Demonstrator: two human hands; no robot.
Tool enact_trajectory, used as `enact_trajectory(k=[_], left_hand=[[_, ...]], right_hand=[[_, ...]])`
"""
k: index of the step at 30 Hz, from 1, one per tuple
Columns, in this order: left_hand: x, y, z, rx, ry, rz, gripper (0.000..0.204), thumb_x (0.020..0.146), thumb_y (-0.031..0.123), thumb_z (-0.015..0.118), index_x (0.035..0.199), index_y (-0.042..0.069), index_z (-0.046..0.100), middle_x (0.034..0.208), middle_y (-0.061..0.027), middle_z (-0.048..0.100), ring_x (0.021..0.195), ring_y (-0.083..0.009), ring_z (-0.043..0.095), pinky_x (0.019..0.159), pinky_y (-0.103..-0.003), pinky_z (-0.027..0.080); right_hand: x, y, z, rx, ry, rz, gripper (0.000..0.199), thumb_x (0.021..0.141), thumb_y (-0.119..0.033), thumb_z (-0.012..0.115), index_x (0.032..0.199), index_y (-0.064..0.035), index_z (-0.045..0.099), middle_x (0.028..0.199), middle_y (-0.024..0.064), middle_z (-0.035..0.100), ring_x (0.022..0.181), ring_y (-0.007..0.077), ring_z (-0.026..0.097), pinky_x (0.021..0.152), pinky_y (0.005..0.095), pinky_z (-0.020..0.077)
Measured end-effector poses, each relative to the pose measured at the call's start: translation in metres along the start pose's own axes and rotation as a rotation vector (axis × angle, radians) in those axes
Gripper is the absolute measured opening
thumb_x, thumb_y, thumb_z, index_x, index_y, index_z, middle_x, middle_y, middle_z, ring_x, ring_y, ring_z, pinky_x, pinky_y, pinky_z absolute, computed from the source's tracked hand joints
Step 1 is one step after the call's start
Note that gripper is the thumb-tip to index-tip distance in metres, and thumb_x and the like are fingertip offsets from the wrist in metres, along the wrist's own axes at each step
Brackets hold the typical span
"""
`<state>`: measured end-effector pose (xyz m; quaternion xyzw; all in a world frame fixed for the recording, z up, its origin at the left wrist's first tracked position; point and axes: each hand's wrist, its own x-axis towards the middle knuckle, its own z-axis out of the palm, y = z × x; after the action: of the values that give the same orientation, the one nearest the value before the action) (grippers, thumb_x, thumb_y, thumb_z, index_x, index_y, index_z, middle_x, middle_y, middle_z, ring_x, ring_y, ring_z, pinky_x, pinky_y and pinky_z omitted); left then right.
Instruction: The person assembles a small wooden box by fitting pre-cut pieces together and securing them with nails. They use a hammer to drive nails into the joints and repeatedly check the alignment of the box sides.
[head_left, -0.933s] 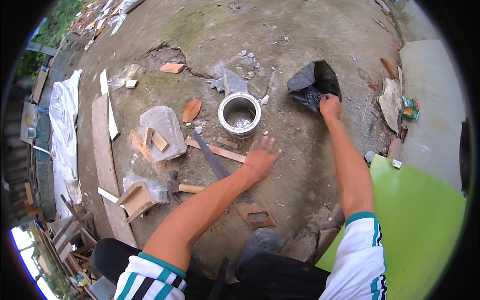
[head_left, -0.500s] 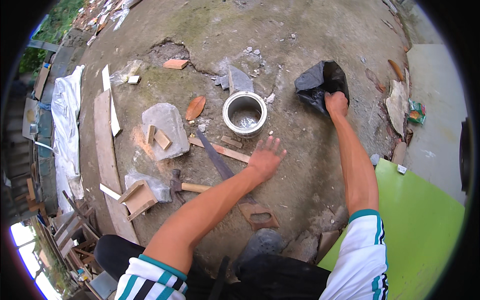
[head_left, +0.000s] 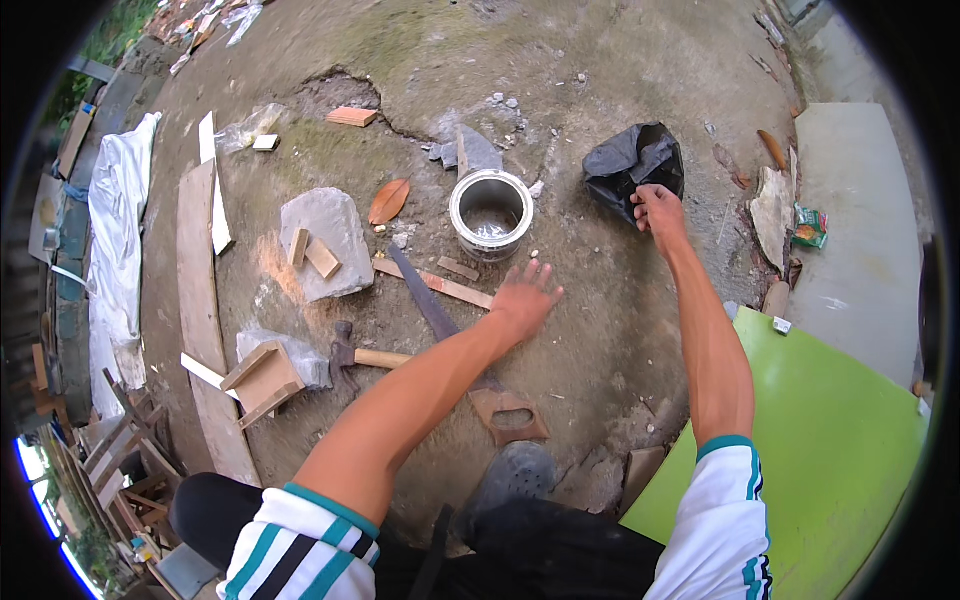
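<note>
My left hand lies palm down with fingers spread, by the right end of a thin wooden strip. It grips nothing. My right hand is at the near edge of a crumpled black plastic bag, its fingers curled and pinched together. What they pinch, if anything, cannot be made out against the dark plastic. Between the hands, farther off, stands an open metal can with small shiny bits inside. A handsaw and a claw hammer lie partly under my left forearm.
A stone slab carries two small wood blocks. A small wooden piece with raised sides rests by another stone. Long boards lie at left, a green panel at right. A brick piece and brown leaf lie beyond.
My right hand's fingers, hidden in the bag's mouth before, now show curled at its near edge. The bag's opening has folded in. My left hand stays spread in place; the view has shifted slightly.
</note>
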<state>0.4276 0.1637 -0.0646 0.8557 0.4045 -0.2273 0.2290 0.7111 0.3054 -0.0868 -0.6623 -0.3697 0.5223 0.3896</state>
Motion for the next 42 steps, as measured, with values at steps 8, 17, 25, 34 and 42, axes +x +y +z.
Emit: enact_trajectory(k=[8,17,25,34,42], left_hand=[[-0.022,-0.028,0.024,-0.169,0.362,0.097,0.065,0.092,0.022,0.066,0.153,0.019,0.044,0.162,-0.0171,0.032,0.15,-0.0351,0.03,0.121,-0.048,0.031],[-0.187,-0.052,0.034,-0.392,0.426,0.102,0.021,0.089,0.021,0.067,0.101,0.005,0.073,0.089,-0.0217,0.072,0.088,-0.0415,0.071,0.078,-0.051,0.056],[-0.37,-0.174,0.017,0.062,0.153,-0.072,0.034,0.101,0.038,0.057,0.09,0.007,0.067,0.081,-0.0151,0.07,0.082,-0.0349,0.072,0.074,-0.047,0.059],[-0.444,-0.256,0.045,-0.089,0.037,-0.54,0.049,0.083,0.023,0.07,0.128,0.003,0.061,0.119,-0.0181,0.067,0.113,-0.0358,0.066,0.089,-0.05,0.056],[-0.435,-0.262,0.1,-0.376,0.272,-0.58,0.049,0.088,0.027,0.068,0.133,0.01,0.061,0.121,-0.0165,0.069,0.113,-0.036,0.065,0.094,-0.048,0.052]], right_hand=[[-0.105,-0.044,0.034,-0.083,-0.32,0.277,0.031,0.099,-0.01,0.062,0.13,-0.0066,0.061,0.091,-0.0008,0.063,0.079,0.0099,0.057,0.068,0.0298,0.0485],[-0.203,-0.079,0.139,-0.431,-0.686,0.254,0.013,0.093,-0.016,0.064,0.094,-0.004,0.061,0.085,0.0076,0.067,0.074,0.0144,0.064,0.066,0.0311,0.0545],[-0.282,-0.1,0.336,-0.613,-1.002,-0.027,0.036,0.088,-0.006,0.066,0.121,0.0015,0.054,0.085,0.0126,0.072,0.071,0.019,0.071,0.061,0.0336,0.0587],[-0.32,-0.099,0.448,-0.571,-0.989,-0.341,0.025,0.094,-0.008,0.065,0.118,-0.0005,0.062,0.091,0.0088,0.072,0.08,0.0149,0.07,0.064,0.0302,0.0571],[-0.327,-0.078,0.486,-0.383,-0.912,-0.426,0.031,0.098,-0.011,0.067,0.126,-0.0008,0.061,0.1,0.0109,0.072,0.09,0.0164,0.071,0.072,0.0294,0.0611]])
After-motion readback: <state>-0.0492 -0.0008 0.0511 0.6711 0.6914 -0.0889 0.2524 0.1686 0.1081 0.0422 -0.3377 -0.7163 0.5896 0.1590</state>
